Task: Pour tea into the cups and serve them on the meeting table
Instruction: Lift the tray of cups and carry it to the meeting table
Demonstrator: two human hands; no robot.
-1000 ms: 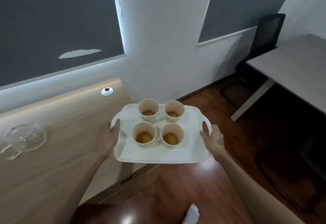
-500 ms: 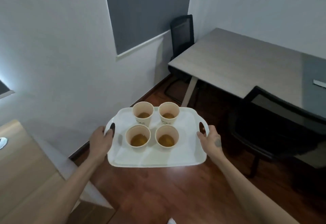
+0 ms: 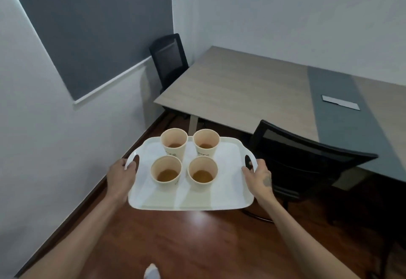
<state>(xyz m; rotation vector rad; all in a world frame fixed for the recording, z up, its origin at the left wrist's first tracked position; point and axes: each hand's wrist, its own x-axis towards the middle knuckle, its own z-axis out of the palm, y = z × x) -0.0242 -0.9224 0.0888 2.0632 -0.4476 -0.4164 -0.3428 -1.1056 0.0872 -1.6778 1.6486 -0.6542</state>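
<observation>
Left hand and right hand each grasp a handle of the tray carrying four part-filled cups; it is best kept level while rounding the chair to the worktop.

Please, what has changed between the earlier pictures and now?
The view has turned away from the wooden counter, now out of sight, toward the meeting table, which is closer. The left hand and the right hand still grip the tray by its handles. The four cups stay upright on it, in the same two rows.
</observation>
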